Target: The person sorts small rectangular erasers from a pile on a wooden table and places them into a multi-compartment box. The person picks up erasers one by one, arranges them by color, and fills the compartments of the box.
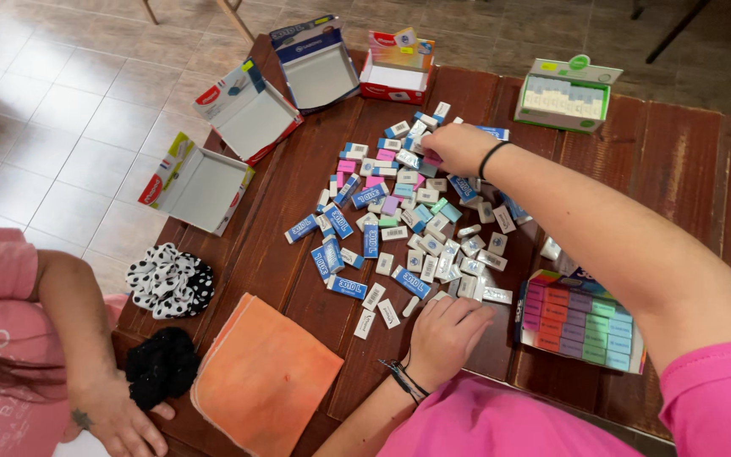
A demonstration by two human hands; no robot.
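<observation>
A heap of small erasers, white, blue-sleeved, pink, purple and teal, lies spread over the dark wooden table. My right hand reaches across to the far edge of the heap, its fingers closed over a pink eraser. My left hand rests knuckles-up on the near edge of the pile, fingertips touching white erasers; whether it holds one is hidden. A box of pink, purple and teal erasers sits just right of my left hand.
Three empty open boxes hang over the table's left and far edge, with a red open box and a green box of white erasers beyond. An orange cloth and two scrunchies lie near left. Another person's arm leans there.
</observation>
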